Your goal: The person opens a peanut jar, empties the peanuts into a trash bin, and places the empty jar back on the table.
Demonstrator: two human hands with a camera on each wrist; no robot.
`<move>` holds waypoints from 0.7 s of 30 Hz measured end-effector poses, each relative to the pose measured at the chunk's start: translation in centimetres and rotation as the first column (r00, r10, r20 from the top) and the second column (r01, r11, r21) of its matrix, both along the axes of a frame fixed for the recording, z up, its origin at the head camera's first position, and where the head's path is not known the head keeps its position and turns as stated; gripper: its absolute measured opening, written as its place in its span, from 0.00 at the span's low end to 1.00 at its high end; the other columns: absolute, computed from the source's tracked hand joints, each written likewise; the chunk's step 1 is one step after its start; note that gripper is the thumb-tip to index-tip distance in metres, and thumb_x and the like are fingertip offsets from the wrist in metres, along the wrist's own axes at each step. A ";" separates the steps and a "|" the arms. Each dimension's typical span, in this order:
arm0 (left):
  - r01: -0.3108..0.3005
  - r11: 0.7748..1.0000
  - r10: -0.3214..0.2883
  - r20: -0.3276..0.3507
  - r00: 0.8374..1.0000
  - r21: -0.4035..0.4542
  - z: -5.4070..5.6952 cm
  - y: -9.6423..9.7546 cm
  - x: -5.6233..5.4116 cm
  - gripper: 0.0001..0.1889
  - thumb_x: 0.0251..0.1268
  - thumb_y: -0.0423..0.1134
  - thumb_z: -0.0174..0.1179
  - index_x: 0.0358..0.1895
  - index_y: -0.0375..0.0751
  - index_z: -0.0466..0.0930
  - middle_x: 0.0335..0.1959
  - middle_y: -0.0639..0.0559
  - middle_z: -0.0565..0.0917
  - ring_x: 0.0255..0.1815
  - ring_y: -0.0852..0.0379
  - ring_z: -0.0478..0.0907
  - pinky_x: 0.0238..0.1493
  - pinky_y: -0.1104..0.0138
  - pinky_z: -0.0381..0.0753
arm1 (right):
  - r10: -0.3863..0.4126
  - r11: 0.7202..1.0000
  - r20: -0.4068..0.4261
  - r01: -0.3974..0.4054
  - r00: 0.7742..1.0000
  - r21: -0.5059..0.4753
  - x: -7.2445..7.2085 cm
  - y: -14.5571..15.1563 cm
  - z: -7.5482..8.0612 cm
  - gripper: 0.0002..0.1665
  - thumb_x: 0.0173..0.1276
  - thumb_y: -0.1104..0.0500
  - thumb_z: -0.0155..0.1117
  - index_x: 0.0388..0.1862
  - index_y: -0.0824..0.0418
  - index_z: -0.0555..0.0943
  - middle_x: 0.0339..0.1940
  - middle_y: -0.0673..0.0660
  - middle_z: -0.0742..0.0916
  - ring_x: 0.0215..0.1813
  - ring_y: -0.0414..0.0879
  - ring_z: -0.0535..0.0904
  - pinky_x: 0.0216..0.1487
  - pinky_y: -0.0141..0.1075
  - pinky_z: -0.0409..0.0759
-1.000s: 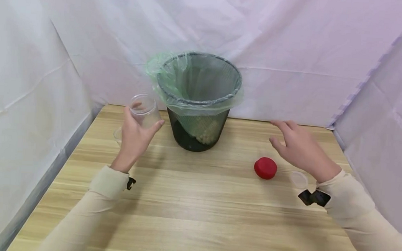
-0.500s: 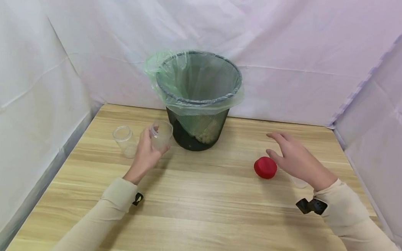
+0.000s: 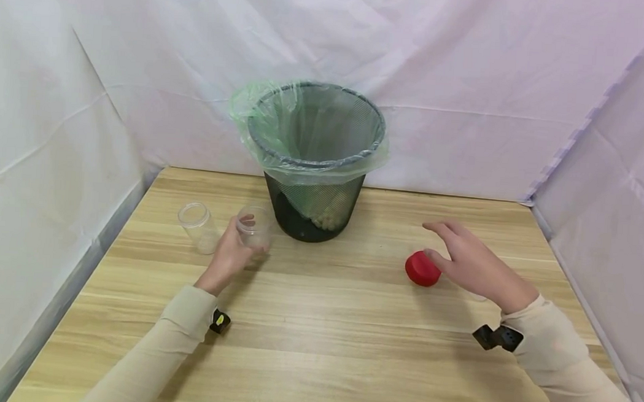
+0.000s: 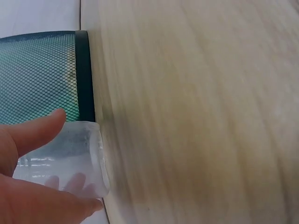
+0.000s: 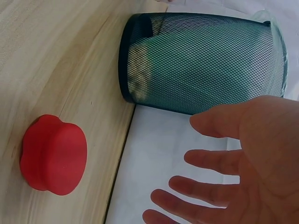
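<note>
My left hand (image 3: 229,255) curls round a clear jar (image 3: 255,234), with thumb and fingers on its sides. The jar is upright, at or just above the table, left of the bin's base. In the left wrist view, fingertips show through the jar's wall (image 4: 60,158). Just left of that hand stands a second clear jar (image 3: 200,229), without a lid. On the right, my right hand (image 3: 470,262) hovers with fingers apart and holds nothing. Below its thumb lies a red lid (image 3: 422,270), seen whole in the right wrist view.
A black mesh bin (image 3: 306,221) with a green bag (image 3: 312,174) over its rim stands at the table's back edge. Pale lumps (image 5: 139,70) lie at its bottom. A clear disc is nearly hidden under my right wrist. White cloth (image 3: 473,81) hangs behind and at both sides.
My left hand has brought the jar down and to the right, beside the second jar, which is now uncovered. The right hand has sunk slightly, now covering most of the clear disc.
</note>
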State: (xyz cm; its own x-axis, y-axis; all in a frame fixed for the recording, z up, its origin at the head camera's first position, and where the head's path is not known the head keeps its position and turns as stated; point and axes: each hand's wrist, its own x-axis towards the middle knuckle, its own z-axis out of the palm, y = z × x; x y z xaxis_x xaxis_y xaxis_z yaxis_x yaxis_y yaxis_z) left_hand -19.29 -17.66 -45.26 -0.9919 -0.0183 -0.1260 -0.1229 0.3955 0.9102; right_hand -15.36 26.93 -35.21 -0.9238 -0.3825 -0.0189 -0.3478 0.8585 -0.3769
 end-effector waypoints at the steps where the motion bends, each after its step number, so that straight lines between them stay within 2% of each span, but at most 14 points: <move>1: -0.005 1.000 0.005 0.004 1.000 0.007 -0.1 -0.1 0.0 0.46 0.64 0.25 0.72 0.82 0.33 0.57 0.80 0.32 0.68 0.82 0.33 0.64 0.86 0.43 0.61 | -0.002 1.000 0.004 0.002 1.000 -0.001 0.1 0.1 0.0 0.33 0.81 0.56 0.64 0.78 0.71 0.71 0.74 0.74 0.76 0.76 0.72 0.71 0.74 0.69 0.73; 5: -0.031 0.999 0.030 0.025 0.999 0.035 -0.3 -0.4 -0.1 0.46 0.63 0.23 0.71 0.82 0.28 0.56 0.80 0.29 0.66 0.83 0.31 0.61 0.87 0.43 0.58 | -0.003 1.000 0.014 0.003 1.000 -0.007 0.2 0.2 0.1 0.33 0.81 0.56 0.64 0.78 0.70 0.71 0.75 0.73 0.76 0.76 0.72 0.71 0.74 0.69 0.73; 10: -0.072 0.997 0.070 0.068 0.995 0.022 -0.5 -0.5 -0.1 0.48 0.63 0.22 0.70 0.83 0.28 0.52 0.82 0.27 0.62 0.85 0.30 0.58 0.88 0.42 0.56 | -0.002 1.000 0.013 0.002 1.000 -0.009 0.2 0.3 0.1 0.33 0.81 0.56 0.64 0.78 0.70 0.71 0.74 0.73 0.76 0.76 0.71 0.71 0.74 0.69 0.73; 14: -0.097 0.995 0.097 0.078 0.992 0.001 -0.1 -0.6 0.1 0.51 0.64 0.25 0.72 0.85 0.29 0.48 0.85 0.27 0.58 0.86 0.29 0.57 0.88 0.41 0.55 | -0.001 1.000 0.016 0.001 1.000 -0.005 0.2 0.4 0.0 0.33 0.81 0.57 0.64 0.78 0.70 0.71 0.74 0.73 0.76 0.76 0.71 0.71 0.74 0.69 0.73; 17: -0.094 0.995 0.095 0.028 0.995 -0.042 1.0 -0.5 0.5 0.55 0.63 0.30 0.74 0.86 0.31 0.45 0.87 0.29 0.54 0.87 0.30 0.54 0.88 0.41 0.53 | 0.001 1.000 0.013 0.000 1.000 -0.003 0.2 0.5 0.1 0.33 0.81 0.57 0.64 0.78 0.70 0.70 0.75 0.73 0.76 0.76 0.71 0.71 0.74 0.70 0.73; 21: -0.098 0.984 0.081 -0.114 0.990 -0.152 3.5 -0.2 1.2 0.55 0.65 0.34 0.75 0.87 0.33 0.45 0.88 0.32 0.54 0.88 0.31 0.53 0.87 0.39 0.55 | 0.002 1.000 0.004 -0.002 1.000 -0.004 0.1 0.4 0.5 0.34 0.81 0.57 0.64 0.80 0.68 0.69 0.76 0.73 0.75 0.77 0.72 0.71 0.75 0.70 0.72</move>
